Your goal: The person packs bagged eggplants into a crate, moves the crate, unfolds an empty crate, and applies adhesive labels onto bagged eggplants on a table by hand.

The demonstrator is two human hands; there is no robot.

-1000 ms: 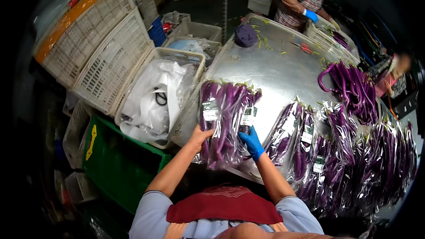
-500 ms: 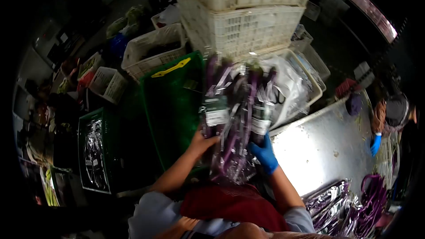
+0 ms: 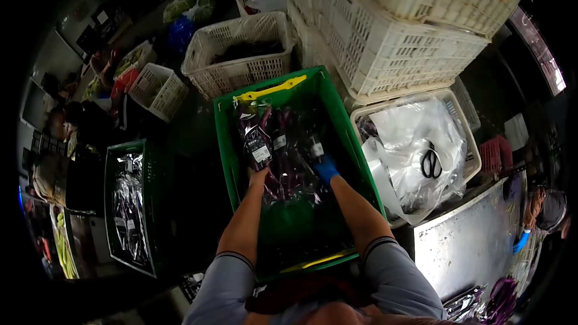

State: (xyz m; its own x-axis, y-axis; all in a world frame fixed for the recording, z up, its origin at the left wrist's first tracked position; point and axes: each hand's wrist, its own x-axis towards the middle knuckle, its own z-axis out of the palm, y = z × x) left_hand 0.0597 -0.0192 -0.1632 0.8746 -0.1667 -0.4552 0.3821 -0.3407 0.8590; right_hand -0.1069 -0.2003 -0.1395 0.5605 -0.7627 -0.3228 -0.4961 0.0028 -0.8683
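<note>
Placement step, apparently: bagged eggplants (image 3: 257, 138) sit inside the green crate (image 3: 301, 225), bare left hand (image 3: 259, 176) and blue-gloved right hand (image 3: 327, 170) against them. Finger closure hidden, cannot tell; release likely calls for level support, fingers sliding free.

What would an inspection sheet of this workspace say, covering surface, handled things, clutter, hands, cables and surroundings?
Surface: green crate under the hands; metal table to the right, with small scraps on it.
Handled things: labelled bags of purple vegetables inside the green crate.
Clutter: crumpled clear plastic and a black looped tool in the white crate alongside.
Hands: bare left hand and blue-gloved right hand at the bags; fingers partly hidden, grip unclear.
Cables: nothing seen.
Surroundings: stacked white crates beyond; another person at far right.
</note>
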